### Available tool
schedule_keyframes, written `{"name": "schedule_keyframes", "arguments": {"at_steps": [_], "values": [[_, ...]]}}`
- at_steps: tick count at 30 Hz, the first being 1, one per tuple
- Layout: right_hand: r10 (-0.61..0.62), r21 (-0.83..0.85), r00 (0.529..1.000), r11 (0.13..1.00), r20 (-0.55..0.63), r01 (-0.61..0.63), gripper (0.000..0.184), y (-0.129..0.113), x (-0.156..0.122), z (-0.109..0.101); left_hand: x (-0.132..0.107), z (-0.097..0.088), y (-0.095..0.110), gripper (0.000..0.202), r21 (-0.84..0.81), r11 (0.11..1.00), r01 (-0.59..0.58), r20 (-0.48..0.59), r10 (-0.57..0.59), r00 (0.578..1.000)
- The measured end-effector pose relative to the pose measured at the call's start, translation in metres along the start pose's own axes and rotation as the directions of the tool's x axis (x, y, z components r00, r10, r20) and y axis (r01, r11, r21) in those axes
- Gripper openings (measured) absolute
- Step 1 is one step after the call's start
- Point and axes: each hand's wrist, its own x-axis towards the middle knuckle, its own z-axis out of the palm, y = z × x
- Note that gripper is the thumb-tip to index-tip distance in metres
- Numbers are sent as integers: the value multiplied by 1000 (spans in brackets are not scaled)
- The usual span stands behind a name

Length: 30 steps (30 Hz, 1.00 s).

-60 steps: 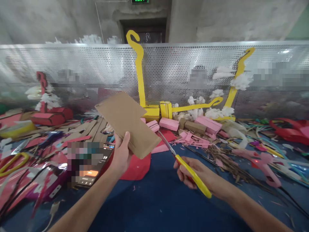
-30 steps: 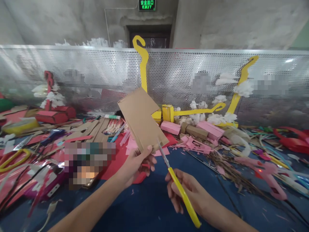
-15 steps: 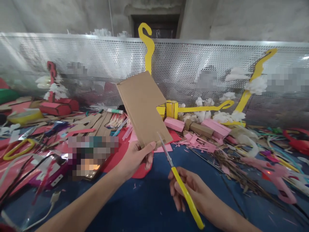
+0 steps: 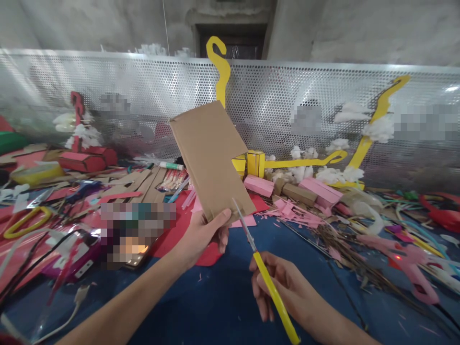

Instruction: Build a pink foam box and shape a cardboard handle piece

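My left hand (image 4: pixel 212 229) pinches the lower edge of a piece of brown cardboard (image 4: pixel 208 153), thumb in front and fingers behind. The cardboard is raised and tilted, with a notch cut from its right side. My right hand (image 4: pixel 276 282) is wrapped round the yellow handles of a pair of scissors (image 4: pixel 268 278). Their metal blades point up and left, the tip lying over the cardboard's lower right part; I cannot tell how far they cut into it. Beneath the cardboard lies red paper (image 4: pixel 212 256).
Pink paper scraps (image 4: pixel 287 211), pink folded boxes (image 4: pixel 318 189) and a pink glue gun (image 4: pixel 402 263) lie to the right. Yellow cutouts (image 4: pixel 255 163) stand behind, against a perforated metal panel (image 4: pixel 273 105). At left are a tape roll (image 4: pixel 38 172), cardboard strips (image 4: pixel 143 184) and a cable (image 4: pixel 79 297).
The cardboard has tilted slightly, its upper left corner moving a little left and up. The scissors and my right hand have shifted slightly left and down.
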Motion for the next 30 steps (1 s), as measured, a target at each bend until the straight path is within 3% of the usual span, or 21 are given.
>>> {"name": "schedule_keyframes", "arguments": {"at_steps": [7,10,16,22,30], "values": [[-17,-152,997,988,-80,5,71,-14,-3,6,-5,6,4,41,110,986,-125,36,122,992],[0,-125,994,992,-106,-13,76,-24,-6,10,-9,9,6,43,165,979,-118,77,107,991],[48,-98,991,993,-127,-61,69,-26,-7,13,-15,13,9,49,142,987,-72,117,55,992],[-20,-245,991,970,-132,-13,50,-14,0,0,-15,11,9,45,134,991,-30,108,15,994],[95,-103,979,988,-181,-115,63,-17,1,10,-16,10,14,48,172,983,-59,104,41,994]]}}
